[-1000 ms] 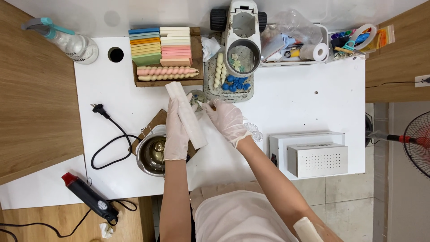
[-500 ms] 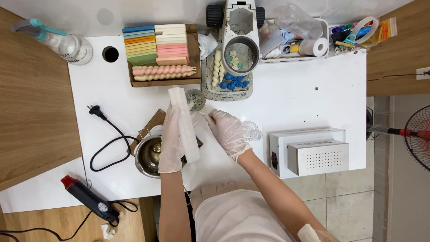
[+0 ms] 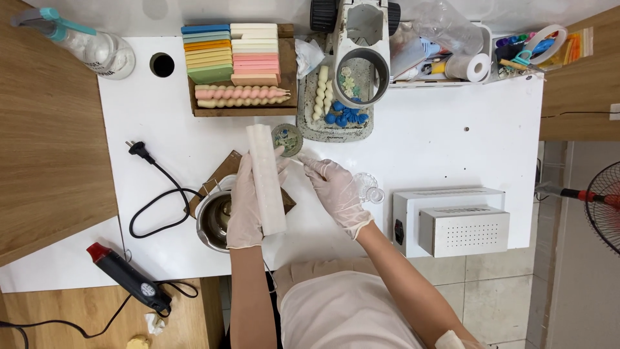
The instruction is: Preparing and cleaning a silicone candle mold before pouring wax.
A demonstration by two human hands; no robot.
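Gloved left hand (image 3: pixel 245 207) clamped round the long white mould (image 3: pixel 266 179), held above the steel pot (image 3: pixel 215 220), right hand (image 3: pixel 336 192) loose-fingered beside its top, mid-handling I'd say, so a steady grip looks essential next.

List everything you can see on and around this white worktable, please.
white block: 1, white, in left hand
metal pot: 1, silver, under left hand
small round dish: 1, greenish, above right hand
wax slabs: stack, many colours, wooden tray
spray bottle: 1, clear, top left
heat gun: 1, black and red, lower left
white box: 1, table's right
fan: 1, right edge
left hand: white glove
right hand: white glove
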